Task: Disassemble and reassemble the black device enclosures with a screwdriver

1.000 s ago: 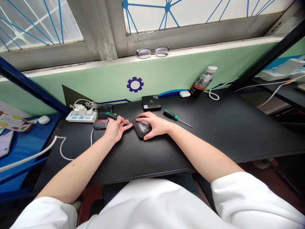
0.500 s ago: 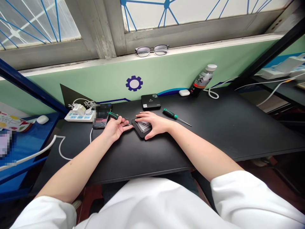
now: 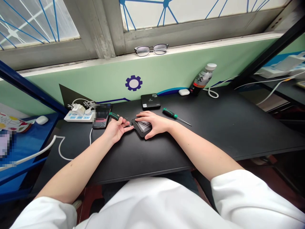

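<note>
My left hand (image 3: 117,129) is closed around a screwdriver (image 3: 114,116) with a black and green handle. Its thin metal shaft points right, and the tip is at the left edge of a small black box-like device (image 3: 141,133). Over that device lies my right hand (image 3: 153,122), gripping it with the thumb at the near edge and the fingers across the far side. A pale, patterned panel shows on the device's top between thumb and fingers; the rest is covered by the hand. Whether the screwdriver's tip goes into a gap, I cannot tell.
Behind my hands lies a flat black box (image 3: 151,101). A second screwdriver (image 3: 170,113) rests to the right. Farther back stand a bottle (image 3: 203,79) and a white earbud case (image 3: 184,92). At left are a phone (image 3: 102,116) and a power strip (image 3: 79,116); glasses (image 3: 151,50) sit on the sill.
The screwdriver in my left hand has shifted very slightly to the right, its tip at the device's edge. My right hand keeps its hold, and the device has hardly moved.
</note>
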Motion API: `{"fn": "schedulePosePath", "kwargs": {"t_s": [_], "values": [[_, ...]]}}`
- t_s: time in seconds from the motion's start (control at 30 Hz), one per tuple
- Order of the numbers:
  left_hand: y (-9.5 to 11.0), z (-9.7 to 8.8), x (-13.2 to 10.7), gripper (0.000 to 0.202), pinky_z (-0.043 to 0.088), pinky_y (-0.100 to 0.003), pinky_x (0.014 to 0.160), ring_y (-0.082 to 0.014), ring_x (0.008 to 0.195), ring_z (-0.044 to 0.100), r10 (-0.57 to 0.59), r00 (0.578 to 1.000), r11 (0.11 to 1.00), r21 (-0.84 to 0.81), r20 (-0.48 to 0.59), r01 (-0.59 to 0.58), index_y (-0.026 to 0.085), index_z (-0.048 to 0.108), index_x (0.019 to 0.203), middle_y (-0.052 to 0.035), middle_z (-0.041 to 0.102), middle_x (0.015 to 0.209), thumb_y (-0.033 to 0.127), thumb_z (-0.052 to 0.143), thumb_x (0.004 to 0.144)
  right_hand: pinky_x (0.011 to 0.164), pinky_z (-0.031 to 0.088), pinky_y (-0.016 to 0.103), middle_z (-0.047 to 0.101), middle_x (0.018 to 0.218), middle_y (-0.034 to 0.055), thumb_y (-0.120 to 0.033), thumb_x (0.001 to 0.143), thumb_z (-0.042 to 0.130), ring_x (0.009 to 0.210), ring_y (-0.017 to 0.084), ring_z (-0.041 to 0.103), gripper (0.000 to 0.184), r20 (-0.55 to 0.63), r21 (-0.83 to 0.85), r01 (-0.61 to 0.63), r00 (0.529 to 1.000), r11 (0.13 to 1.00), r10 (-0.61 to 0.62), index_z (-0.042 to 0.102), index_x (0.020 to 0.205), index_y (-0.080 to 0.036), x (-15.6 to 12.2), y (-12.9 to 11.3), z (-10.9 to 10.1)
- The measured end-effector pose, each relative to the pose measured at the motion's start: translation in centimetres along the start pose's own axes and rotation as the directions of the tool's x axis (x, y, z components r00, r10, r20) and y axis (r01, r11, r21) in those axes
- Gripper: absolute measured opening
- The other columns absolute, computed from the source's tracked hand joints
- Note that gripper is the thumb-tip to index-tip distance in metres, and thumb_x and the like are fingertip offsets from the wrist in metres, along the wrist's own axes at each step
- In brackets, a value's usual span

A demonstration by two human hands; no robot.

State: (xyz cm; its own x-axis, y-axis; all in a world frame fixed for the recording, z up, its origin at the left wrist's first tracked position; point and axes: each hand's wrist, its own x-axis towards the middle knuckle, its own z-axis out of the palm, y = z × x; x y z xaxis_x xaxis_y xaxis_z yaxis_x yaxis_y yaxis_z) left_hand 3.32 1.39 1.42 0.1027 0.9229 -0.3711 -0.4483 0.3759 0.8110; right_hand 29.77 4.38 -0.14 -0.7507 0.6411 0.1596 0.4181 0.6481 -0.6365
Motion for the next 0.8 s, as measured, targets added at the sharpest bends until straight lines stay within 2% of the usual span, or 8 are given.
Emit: {"fn": "schedulePosePath", "kwargs": {"t_s": [0.23, 0.8], "values": [[-0.47, 0.22, -0.34, 0.018, 0.066, -0.056, 0.093, -0.0154, 0.074, 0.072, -0.01, 1.0, 1.0, 0.012, 0.012, 0.01, 0.021, 0.049, 0.094, 0.0048, 0.062, 0.073, 0.011, 0.06, 0.105, 0.131, 0.034, 0.061, 0.051, 0.166, 0.0148, -0.045, 0.063, 0.1, 0.159, 0.04, 0.037, 0.103, 0.005, -0.016, -0.011, 1.0, 1.0, 0.011, 0.059, 0.155, -0.028, 0.02, -0.05, 0.02], [-0.18, -0.1, -0.17, 0.022, 0.065, -0.058, 0.098, -0.017, 0.077, 0.073, -0.031, 0.999, 0.999, -0.005, 0.038, 0.032, 0.021, 0.051, 0.093, 0.0047, 0.062, 0.074, 0.013, 0.071, 0.099, 0.131, 0.034, 0.062, 0.05, 0.167, 0.0146, -0.046, 0.064, 0.099, 0.159, 0.04, 0.036, 0.102, 0.0, -0.011, -0.021, 1.0, 1.0, 0.021, 0.058, 0.156, -0.029, -0.13, -0.21, -0.13]]}}
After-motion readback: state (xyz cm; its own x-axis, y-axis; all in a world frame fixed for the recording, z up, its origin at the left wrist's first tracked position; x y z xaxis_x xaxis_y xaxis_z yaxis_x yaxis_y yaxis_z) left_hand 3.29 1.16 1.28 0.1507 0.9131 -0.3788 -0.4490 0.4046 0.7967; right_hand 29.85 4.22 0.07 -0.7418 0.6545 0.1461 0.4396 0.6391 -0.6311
